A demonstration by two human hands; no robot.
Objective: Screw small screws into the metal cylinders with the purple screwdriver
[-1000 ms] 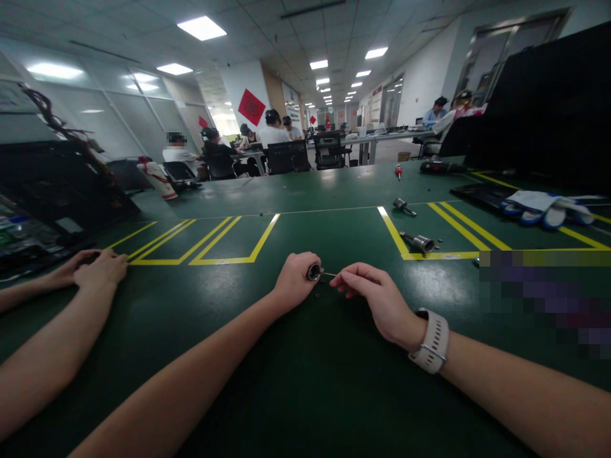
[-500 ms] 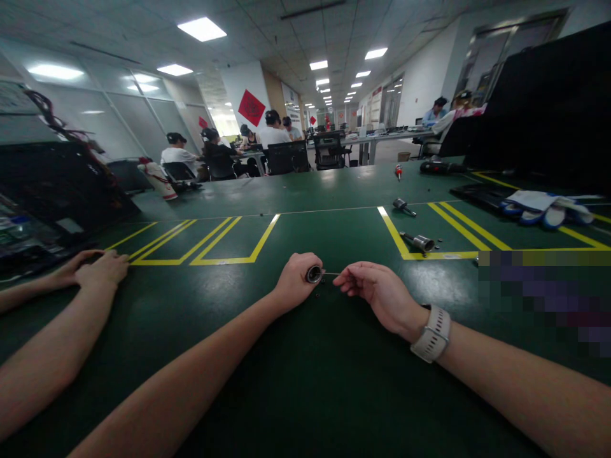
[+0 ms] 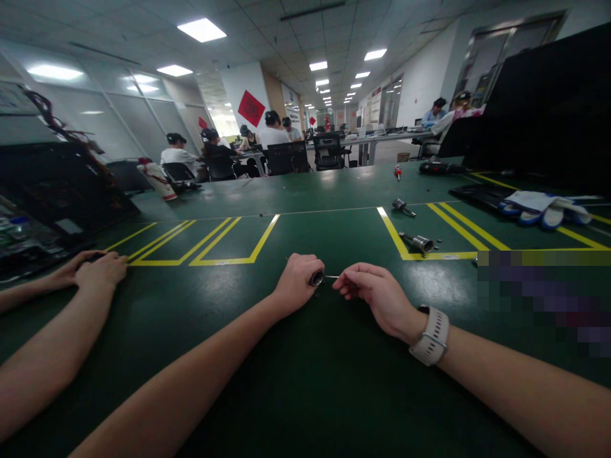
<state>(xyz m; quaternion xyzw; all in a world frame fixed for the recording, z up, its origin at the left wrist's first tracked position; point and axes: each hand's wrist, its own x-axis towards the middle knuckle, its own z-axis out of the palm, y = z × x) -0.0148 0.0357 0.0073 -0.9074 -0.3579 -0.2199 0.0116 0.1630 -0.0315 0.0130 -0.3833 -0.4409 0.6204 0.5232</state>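
My left hand (image 3: 299, 285) is closed around a dark metal cylinder (image 3: 316, 278), its round hollow end showing past the thumb side. Opposite it, my right hand (image 3: 367, 289) pinches a thin metal rod (image 3: 331, 277); the rod's left end reaches the cylinder. Whether the tip is inside the cylinder cannot be made out. Just below the cylinder, a tiny dark piece (image 3: 317, 296) lies on the green table (image 3: 305, 381). Beyond my right hand, a metal cup-shaped part with a shaft (image 3: 421, 243) rests near the yellow tape, and a similar smaller part (image 3: 403, 207) lies farther back.
Another person's hands (image 3: 102, 270) hold something dark at the left. A red screwdriver (image 3: 398, 172), a dark power tool (image 3: 442, 167) and white-blue gloves (image 3: 547, 208) lie at the far right. Black monitors (image 3: 544, 108) stand at both sides. Several people sit beyond the table.
My left hand has turned slightly, and the cylinder's end has shifted a little right and now faces more sideways. My right hand has barely moved, still pinching the rod.
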